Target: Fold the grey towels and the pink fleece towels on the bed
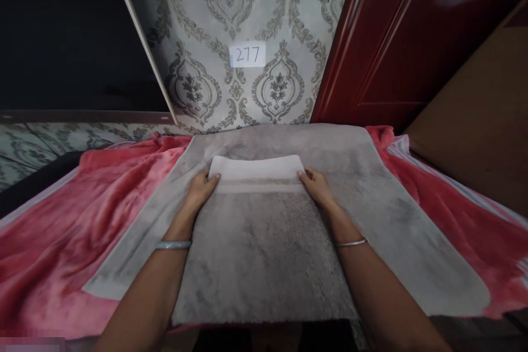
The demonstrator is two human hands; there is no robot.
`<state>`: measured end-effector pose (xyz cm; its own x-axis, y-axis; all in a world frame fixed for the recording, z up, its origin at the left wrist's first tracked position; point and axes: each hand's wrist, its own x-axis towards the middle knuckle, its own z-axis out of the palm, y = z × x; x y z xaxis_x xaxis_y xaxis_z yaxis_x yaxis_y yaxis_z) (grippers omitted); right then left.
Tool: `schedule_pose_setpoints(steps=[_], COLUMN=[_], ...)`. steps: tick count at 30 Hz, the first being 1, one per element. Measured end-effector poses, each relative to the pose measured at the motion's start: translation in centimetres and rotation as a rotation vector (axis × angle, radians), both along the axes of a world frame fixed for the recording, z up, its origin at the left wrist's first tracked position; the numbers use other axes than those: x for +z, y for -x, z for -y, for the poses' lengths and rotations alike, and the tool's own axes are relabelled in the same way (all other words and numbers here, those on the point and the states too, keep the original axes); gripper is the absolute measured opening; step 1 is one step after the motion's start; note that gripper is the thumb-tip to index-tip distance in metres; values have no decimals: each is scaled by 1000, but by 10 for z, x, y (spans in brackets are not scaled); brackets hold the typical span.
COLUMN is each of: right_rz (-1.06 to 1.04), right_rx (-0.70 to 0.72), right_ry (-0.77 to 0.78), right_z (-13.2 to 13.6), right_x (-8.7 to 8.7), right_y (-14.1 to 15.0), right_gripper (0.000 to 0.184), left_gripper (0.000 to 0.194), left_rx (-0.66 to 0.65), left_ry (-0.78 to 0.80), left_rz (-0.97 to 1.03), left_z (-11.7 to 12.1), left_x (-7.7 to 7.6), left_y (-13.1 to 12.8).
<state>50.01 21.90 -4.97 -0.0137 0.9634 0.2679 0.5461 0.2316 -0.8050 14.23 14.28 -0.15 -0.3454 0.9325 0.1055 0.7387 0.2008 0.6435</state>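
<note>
Here, my left hand [202,187] and right hand [317,184] pinch a gray towel [264,253] by its sides near the pale far end, thumbs on top, over a larger gray cloth [383,220] spread on a red blanket [111,209].

"277" [248,55], sharp and clear! The three digits were written by hand in blue-violet ink on a small white card [247,62], the two and both sevens easily made out. The card was fixed to the patterned wallpaper [236,89], between the dark screen [70,38] and the red door [396,27], with its number set upright. Over on the screen's lower frame [82,116], a tiny pale mark [165,118] was picked out near the right-hand corner, too small to be read.
</note>
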Motion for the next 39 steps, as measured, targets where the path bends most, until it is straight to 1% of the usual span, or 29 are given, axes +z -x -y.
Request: schedule_pose_setpoints(steps=[3,5,8,12,14,16,17,18,20,21,22,23,25,27,30,33,36,37,39], right_rz=[51,71,70,74,120,204,256,316,448,517,589,658,768,815,815,814,817,819,825], right_rx=[-16,-61,-97,-109,-141,-134,-95,-32,117,176,217,240,255,257,249,262,290,301,303], right_ry=[-39,-40,6,19,-20,-137,-213,-283,-368,-370,-345,-296,-168,-77,-59,-56,-43,-38,-20], right_z=[4,5,7,12,16,18,20,22,27,30,34,37,43,46,46,43,40,39,37], right_x=[2,3,4,6,11,22,30,38,51,55,57,56,48,37,28,29,33,33,32], right_y=[3,7,12,6,1,0,2,7,23,33,42,50,62,67,65,62,59,57,52], right_gripper=[45,45,45,49,51,54,55,56,58,59,60,60,59,58,59,60,60,60,60], left_gripper=[38,40,40,40,42,45,47,51,58,61,63,64,64,65,65,63,60,60,62], left_rx=[41,64,61,35,57,89,70,10,-187,-291,-368,-416,-441,-442,-449,-400,-257,-221,-200], left_ry=[26,25,28,-10,-21,-71,-120,-174,-243,-235,-195,-130,8,86,55,-12,-79,-78,-17], left_rz=[-205,-269,-256,-138,-91,-128,-192,-277,-471,-553,-602,-628,-629,-604,-602,-617,-660,-674,-680], left_z=[-1,-1,0,2,5,9,11,13,16,16,16,16,14,14,15,18,20,21,21], left_x=[0,0,-1,2,9,19,24,27,30,28,24,18,5,-5,-11,-9,-5,-4,-1], left_y=[-8,-13,-15,-5,-2,-6,-11,-19,-40,-50,-60,-67,-76,-77,-73,-73,-75,-75,-74])
